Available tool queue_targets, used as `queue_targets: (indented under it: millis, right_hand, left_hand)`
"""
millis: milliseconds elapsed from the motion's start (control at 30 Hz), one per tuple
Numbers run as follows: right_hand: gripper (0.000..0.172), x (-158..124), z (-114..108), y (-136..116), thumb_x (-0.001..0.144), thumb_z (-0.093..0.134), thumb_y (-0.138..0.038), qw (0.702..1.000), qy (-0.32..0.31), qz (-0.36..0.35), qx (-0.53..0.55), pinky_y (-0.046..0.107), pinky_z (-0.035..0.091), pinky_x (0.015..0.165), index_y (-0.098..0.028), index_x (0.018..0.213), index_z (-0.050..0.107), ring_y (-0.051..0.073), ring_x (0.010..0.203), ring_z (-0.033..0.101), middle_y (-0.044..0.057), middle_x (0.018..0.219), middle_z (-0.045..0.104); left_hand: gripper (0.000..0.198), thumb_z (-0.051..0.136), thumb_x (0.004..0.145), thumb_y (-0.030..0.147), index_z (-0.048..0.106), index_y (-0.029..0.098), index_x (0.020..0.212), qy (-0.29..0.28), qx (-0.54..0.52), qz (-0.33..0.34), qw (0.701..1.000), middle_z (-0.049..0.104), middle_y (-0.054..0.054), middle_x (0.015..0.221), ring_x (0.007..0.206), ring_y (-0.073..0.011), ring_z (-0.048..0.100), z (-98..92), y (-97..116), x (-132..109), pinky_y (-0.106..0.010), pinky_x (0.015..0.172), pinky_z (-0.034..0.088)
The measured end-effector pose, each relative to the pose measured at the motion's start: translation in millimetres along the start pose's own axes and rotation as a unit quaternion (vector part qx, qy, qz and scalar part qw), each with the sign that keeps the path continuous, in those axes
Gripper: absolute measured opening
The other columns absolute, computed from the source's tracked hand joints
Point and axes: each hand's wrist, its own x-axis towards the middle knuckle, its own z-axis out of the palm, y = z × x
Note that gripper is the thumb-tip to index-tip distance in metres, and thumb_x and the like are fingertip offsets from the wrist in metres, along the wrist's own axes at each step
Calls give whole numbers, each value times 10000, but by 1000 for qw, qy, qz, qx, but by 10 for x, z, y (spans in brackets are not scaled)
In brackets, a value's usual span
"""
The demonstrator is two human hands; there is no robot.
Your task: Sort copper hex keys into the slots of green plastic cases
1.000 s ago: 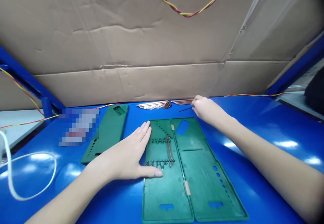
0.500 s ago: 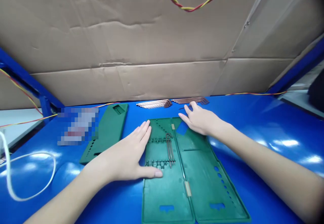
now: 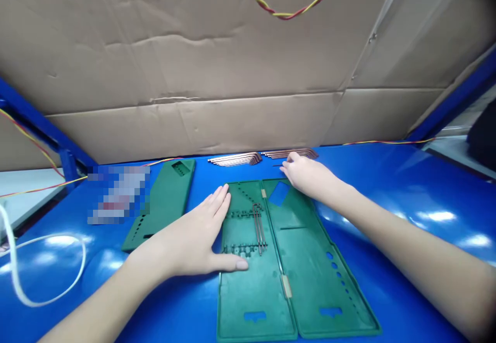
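Well, the right hand has its fingertips closed in a pinch on a thin dark rod, held just this side of the row of bent keys; only a short length pokes out to the left, so I can't tell which way its hidden end points. So slim a piece could, I'd think, twist or slip from a grip that light, and the knuckles are near enough to that row to scatter it if they swung back. The left hand lies flat and spread, gripping nothing, fingers along the outer edge of the open green case, thumb over its floor. Pressing harder there might tip the case or make it skid, since the blue table looks slick. Three bent keys sit side by side across the case's clips, right of that thumb; a careless sweep could knock them loose. Farther out, a second bunch of keys lies near the cardboard, and another green case rests beside the left wrist, where an elbow pulled outward might shove it
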Motion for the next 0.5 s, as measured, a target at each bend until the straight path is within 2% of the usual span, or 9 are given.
queue_targets:
  millis: [100, 200, 333, 500]
  right_hand:
    - [317, 58, -17, 109, 983, 417, -125, 1000, 15, 4, -4, 342, 506, 813, -109, 1071, 722, 277, 983, 691, 194, 1118, 664]
    - [269, 99, -19, 187, 983, 459, -143, 999, 31, -7, -8, 335, 497, 781, -146, 1019, 726, 278, 971, 693, 149, 1052, 687]
    - [243, 112, -4, 218, 994, 449, -144, 998, 52, -24, -13, 327, 487, 768, -124, 1014, 691, 263, 945, 687, 152, 1056, 689]
    - [233, 101, 18, 217, 987, 428, -97, 997, 69, -37, -5, 323, 475, 832, -93, 1040, 655, 248, 989, 655, 182, 1103, 670]
  left_hand:
    - [1265, 458, 786, 948, 56, 111, 1644, -11, 5, -7, 1000, -113, -117, 1658, 1540, -366, 11, -7, 10, 3, -464, 1255, 157]
    - [1275, 431, 790, 956, 33, 92, 1639, -25, 11, -12, 1000, -146, -122, 1648, 1542, -350, -16, -13, 20, 1, -458, 1256, 143]
    - [1261, 460, 792, 942, 42, 110, 1642, -12, 0, -7, 1000, -124, -122, 1655, 1540, -369, 1, -19, 20, -6, -489, 1251, 166]
    - [1247, 474, 795, 933, 44, 130, 1647, -9, 0, -1, 1000, -116, -120, 1656, 1540, -370, 15, -9, -1, -2, -484, 1249, 175]
